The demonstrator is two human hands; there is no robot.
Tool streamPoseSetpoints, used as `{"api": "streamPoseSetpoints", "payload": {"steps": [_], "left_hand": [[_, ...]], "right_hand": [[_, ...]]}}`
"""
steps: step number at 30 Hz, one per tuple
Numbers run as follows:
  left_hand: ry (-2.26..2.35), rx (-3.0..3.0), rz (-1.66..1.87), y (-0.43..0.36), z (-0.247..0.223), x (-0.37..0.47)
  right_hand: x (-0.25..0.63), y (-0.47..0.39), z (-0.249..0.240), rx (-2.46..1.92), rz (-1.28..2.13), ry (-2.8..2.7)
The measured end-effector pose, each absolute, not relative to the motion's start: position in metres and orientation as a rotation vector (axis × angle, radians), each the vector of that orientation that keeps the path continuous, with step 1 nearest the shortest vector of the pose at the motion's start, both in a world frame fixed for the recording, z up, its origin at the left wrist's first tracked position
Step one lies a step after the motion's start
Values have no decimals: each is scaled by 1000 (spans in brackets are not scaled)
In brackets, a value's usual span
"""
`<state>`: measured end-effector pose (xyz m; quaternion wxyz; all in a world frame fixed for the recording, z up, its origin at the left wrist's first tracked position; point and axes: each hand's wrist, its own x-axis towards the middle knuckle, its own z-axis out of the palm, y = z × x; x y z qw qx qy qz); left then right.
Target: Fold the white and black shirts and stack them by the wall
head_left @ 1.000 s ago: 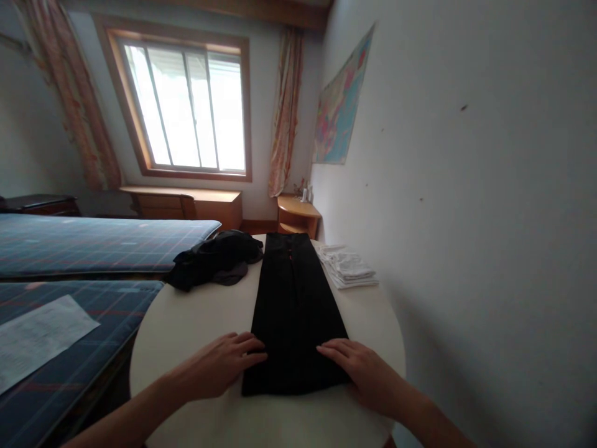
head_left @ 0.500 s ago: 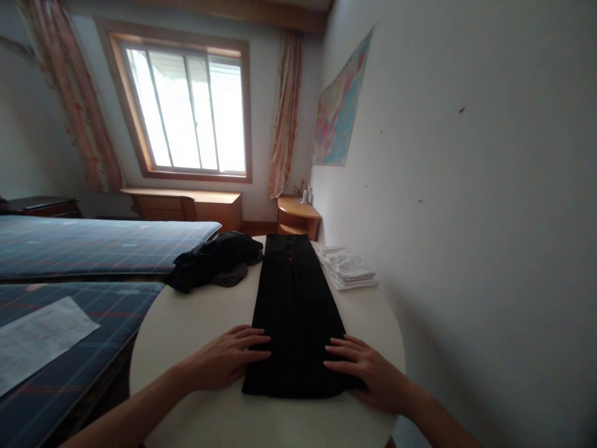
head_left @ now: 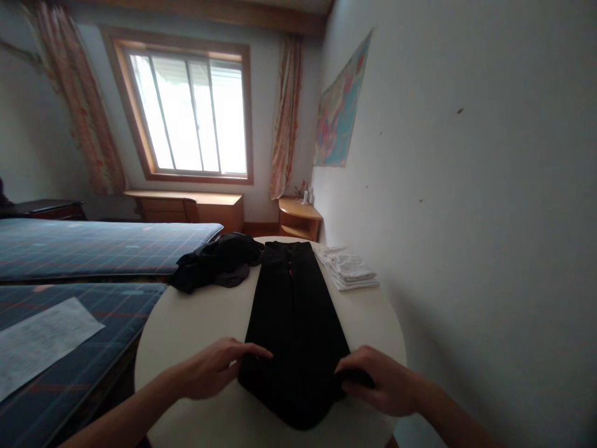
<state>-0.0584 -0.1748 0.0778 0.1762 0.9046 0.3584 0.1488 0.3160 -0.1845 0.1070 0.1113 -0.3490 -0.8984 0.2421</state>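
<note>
A long black garment (head_left: 293, 311) lies folded into a strip down the middle of the round white table (head_left: 200, 323), its near edge sagging in a curve. At its near left corner is my left hand (head_left: 219, 367), closed on the cloth with the index finger stretched over the top. My right hand (head_left: 380, 379) grips the near right corner, fingers curled round a fold of the black cloth. A small red mark shows near the garment's far end.
A crumpled dark clothes pile (head_left: 219, 258) sits at the table's far left, folded white cloths (head_left: 347, 267) at its far right. Plaid mattresses (head_left: 107, 249), one with a paper sheet (head_left: 51, 336), stand left. The wall (head_left: 466, 249) rises close on the right.
Both hands have gone from lying flat on the garment to gripping its near corners. The near end has shifted toward me and now droops in the middle.
</note>
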Motion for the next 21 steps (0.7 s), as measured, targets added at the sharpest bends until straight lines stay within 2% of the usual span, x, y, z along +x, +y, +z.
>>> {"api": "streamPoseSetpoints", "payload": {"steps": [9,15,21], "left_hand": [[1036,1918,1174,-77,91,-35],[1234,1815,1221,-9,68,-19],[1481,1783,1195,-11,23,-13]], "right_hand": [[316,-78,125,-1170,668,-2089],[304,-5,102,-1175,664,-2024],[297,11,56,-1368,247,-2115]]}}
